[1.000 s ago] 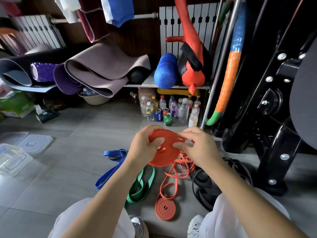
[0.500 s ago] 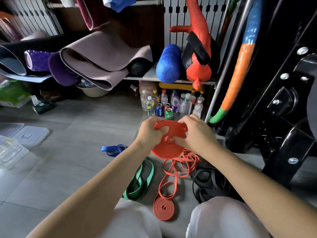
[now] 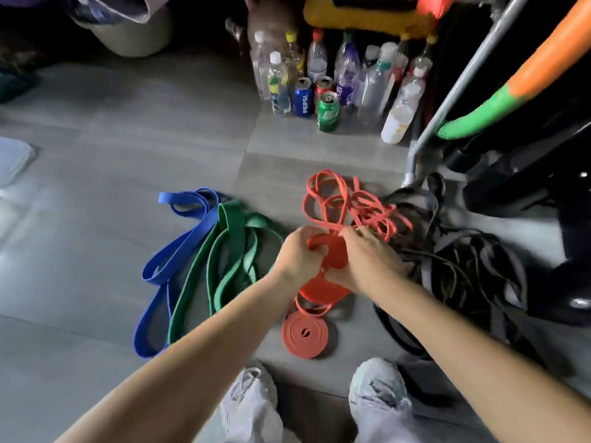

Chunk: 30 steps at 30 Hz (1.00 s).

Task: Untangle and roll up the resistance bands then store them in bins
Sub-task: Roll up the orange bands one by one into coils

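Note:
Both hands hold an orange band roll (image 3: 332,255) low over the floor. My left hand (image 3: 297,255) grips its left edge, my right hand (image 3: 367,257) grips its right side. Its loose tail runs into a tangle of thin orange band (image 3: 348,203) lying just beyond the hands. A second, finished orange roll (image 3: 305,334) lies flat on the floor below them. A blue band (image 3: 172,257) and a green band (image 3: 224,251) lie in loose loops to the left. A heap of black bands (image 3: 463,260) lies to the right.
Several plastic bottles and cans (image 3: 329,84) stand at the back. A metal rack leg (image 3: 412,167) and black gym machine (image 3: 543,174) close off the right. A clear plastic lid (image 3: 12,158) shows at the left edge. My shoes (image 3: 377,388) are at the bottom.
The view tilted down and closer to the floor. Both hands lowered the orange roll toward the floor; the loose orange tangle now lies beyond them instead of hanging below.

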### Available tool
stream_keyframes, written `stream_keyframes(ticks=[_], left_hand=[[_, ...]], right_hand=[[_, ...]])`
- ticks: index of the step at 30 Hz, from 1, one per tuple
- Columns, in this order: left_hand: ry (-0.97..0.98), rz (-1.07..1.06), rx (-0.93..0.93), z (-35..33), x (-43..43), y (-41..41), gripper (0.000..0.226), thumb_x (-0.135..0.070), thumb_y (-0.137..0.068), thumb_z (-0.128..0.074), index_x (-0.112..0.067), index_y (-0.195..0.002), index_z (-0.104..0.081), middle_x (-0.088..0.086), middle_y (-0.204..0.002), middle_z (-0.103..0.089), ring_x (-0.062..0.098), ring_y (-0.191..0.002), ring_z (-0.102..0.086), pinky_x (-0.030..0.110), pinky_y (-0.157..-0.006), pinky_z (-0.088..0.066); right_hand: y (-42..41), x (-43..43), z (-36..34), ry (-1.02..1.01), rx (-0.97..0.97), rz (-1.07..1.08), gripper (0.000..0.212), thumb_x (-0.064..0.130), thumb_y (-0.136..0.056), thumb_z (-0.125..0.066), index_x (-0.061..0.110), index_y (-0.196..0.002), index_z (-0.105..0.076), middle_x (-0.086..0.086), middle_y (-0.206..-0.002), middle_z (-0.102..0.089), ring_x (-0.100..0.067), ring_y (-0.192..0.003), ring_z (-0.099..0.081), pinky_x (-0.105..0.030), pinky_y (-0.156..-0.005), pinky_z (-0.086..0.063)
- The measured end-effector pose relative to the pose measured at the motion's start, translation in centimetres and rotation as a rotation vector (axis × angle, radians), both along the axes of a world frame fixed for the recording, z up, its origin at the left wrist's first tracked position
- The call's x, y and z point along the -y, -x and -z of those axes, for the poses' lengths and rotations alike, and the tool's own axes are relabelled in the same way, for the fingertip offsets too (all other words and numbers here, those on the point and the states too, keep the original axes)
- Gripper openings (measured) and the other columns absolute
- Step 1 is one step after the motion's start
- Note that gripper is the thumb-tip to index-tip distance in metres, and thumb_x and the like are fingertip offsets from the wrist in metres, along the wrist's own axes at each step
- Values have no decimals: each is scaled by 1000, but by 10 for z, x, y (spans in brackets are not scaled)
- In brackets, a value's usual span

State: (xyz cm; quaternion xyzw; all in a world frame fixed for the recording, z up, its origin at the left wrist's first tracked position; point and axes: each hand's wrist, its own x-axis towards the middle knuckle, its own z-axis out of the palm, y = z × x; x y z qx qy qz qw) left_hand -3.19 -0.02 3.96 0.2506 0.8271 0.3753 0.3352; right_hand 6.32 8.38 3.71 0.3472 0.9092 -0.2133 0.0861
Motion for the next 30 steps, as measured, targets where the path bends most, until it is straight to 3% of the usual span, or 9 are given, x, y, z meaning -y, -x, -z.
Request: stream_keyframes(ticks=[4, 7, 13, 16, 18, 21, 24, 26, 30], left_hand=[[129, 18, 80, 62, 8, -6, 25, 4, -81, -56, 1, -104, -66, 16, -97, -66, 27, -91, -61, 14, -65, -35], [228, 4, 193, 105, 17, -18, 29, 5, -81, -55, -1, -106, -66, 8, -90, -61, 23, -88, -58, 14, -68, -36], [388, -122, 503, 166, 44, -45, 23, -1, -72, -52, -16, -84, -63, 10, -84, -62, 25, -82, -59, 40, -78, -51], [380, -208, 578, 181, 49, -57, 24, 0, -83, -52, -21, -72, -52, 3, -73, -56, 21, -71, -55, 31, -69, -48], [306, -237, 448, 182, 53, -55, 24, -14, -90, -55, -19, -67, -49, -3, -65, -52, 15, -64, -49, 25, -60, -42], [310, -202, 115, 200, 69, -34, 29, -14, -86, -47, -9, -59, -40, 20, -62, -50, 35, -64, -49, 38, -57, -38], [564, -110, 62, 218, 74, -8, 10, -6, -85, -46, -1, -79, -53, 31, -93, -57, 46, -92, -51, 42, -76, -42], [544, 22, 136, 225, 69, -8, 21, -6, -83, -48, -1, -99, -60, 29, -100, -55, 44, -100, -52, 41, -83, -44], [574, 279, 113, 225, 62, -16, 40, -20, -85, -47, -33, -122, -53, 9, -112, -47, 36, -104, -50, 35, -87, -42]], right_hand=[[-8, 13, 65, 35, 104, 10, 47, 44, -76, -66, 19, -110, -46, -4, -114, -51, -28, -110, -55, -37, -81, -46], [-18, 31, 106, 103, 175, 4, 52, 51, -74, -60, 20, -113, -44, -4, -115, -51, -26, -111, -54, -35, -83, -46], [-41, 55, 162, 222, 294, -8, 48, 45, -76, -60, 28, -116, -40, 0, -113, -49, -24, -110, -53, -33, -82, -45], [-47, 54, 177, 267, 346, 42, 48, 43, -74, -64, 28, -113, -41, 0, -112, -50, -25, -111, -51, -32, -82, -44], [-55, 45, 184, 305, 370, 94, 45, 45, -70, -67, 27, -104, -42, -1, -109, -53, -27, -109, -53, -33, -79, -44], [-74, 26, 191, 362, 397, 185, 44, 48, -64, -65, 26, -95, -44, -1, -100, -58, -28, -101, -58, -33, -75, -46], [-79, 14, 195, 497, 364, 304, 41, 46, -59, -64, 26, -90, -47, 2, -93, -64, -25, -91, -62, -33, -75, -50], [-76, 15, 197, 550, 329, 344, 41, 48, -53, -60, 29, -87, -47, 4, -88, -65, -23, -86, -62, -31, -74, -50], [-74, 27, 200, 630, 288, 351, 42, 50, -47, -54, 28, -83, -49, 7, -80, -65, -19, -80, -62, -31, -72, -52]])
